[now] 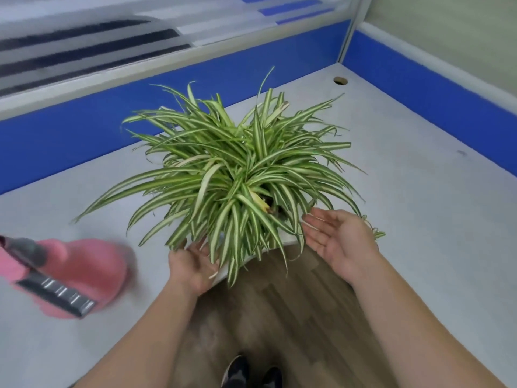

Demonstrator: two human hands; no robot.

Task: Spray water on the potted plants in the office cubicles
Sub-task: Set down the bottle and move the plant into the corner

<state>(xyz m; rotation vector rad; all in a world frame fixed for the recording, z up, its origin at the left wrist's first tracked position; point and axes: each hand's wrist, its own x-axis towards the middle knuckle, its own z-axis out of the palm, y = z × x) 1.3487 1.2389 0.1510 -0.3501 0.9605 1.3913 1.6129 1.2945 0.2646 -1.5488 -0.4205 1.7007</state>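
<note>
A bushy spider plant [235,175] with green and white striped leaves stands near the inner corner edge of a grey desk [405,219]; its pot is almost hidden under the leaves. My left hand [194,266] is palm up under the drooping leaves at the plant's front left, fingers apart. My right hand [340,242] is open, palm up, just right of the plant and apart from it. A pink spray bottle [75,273] with a dark trigger head lies blurred on the desk at the far left, held by neither hand.
Blue and white cubicle partitions [419,88] wall in the desk at the back and right. A round cable hole [340,80] sits near the back corner. Wooden floor [279,317] and dark shoes [251,372] show below between my arms.
</note>
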